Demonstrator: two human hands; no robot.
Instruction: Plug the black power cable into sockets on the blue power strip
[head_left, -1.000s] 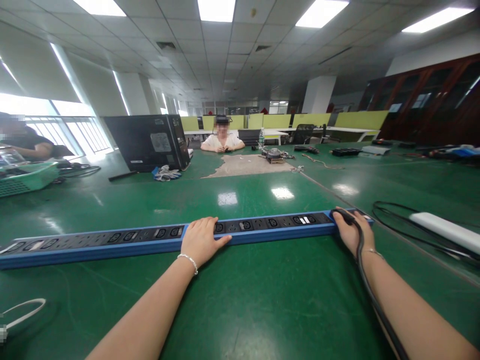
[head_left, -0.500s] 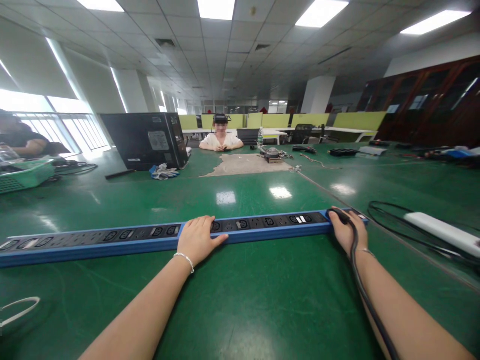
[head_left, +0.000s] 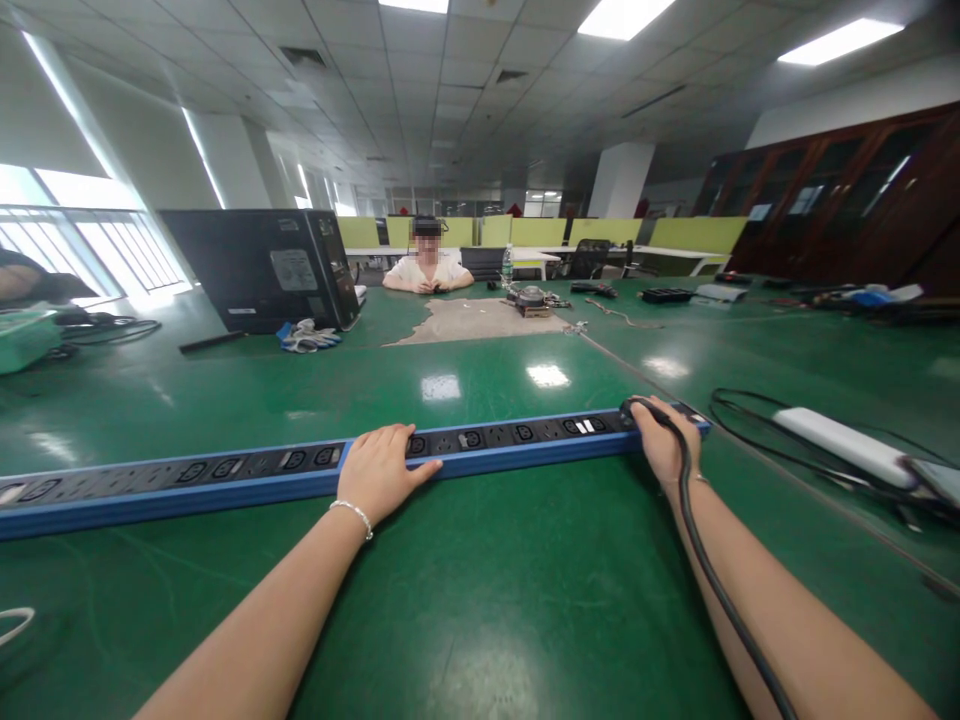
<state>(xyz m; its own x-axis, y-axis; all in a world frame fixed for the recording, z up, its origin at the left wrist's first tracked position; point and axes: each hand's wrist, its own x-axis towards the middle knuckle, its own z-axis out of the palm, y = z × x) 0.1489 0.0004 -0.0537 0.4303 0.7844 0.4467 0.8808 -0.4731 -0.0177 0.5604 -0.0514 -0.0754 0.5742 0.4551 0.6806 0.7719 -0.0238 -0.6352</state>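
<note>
Clock from wearer's seat, 12 straight ahead. Long blue power strip with black socket face [head_left: 292,475] lies flat across the glossy green tabletop [head_left: 525,600], running from 10 o'clock, where the view cuts it off, to 1 o'clock.

Left hand [head_left: 380,468], about 11: laid over the strip's middle, gripping it, fingers across the top, thumb out along the near edge.

Right hand [head_left: 667,440], at 1: fingers closed round a thick black cable [head_left: 695,530] by the strip's right end; cable trails back along the forearm. Cannot tell where it joins the strip; hand covers the spot.

At 2: slim white bar-shaped unit [head_left: 840,445] among thin black cables. At 11: large black computer case [head_left: 262,270], white-and-blue fabric gloves [head_left: 307,336] just beside it. At 12: seated person in white top [head_left: 450,272].
</note>
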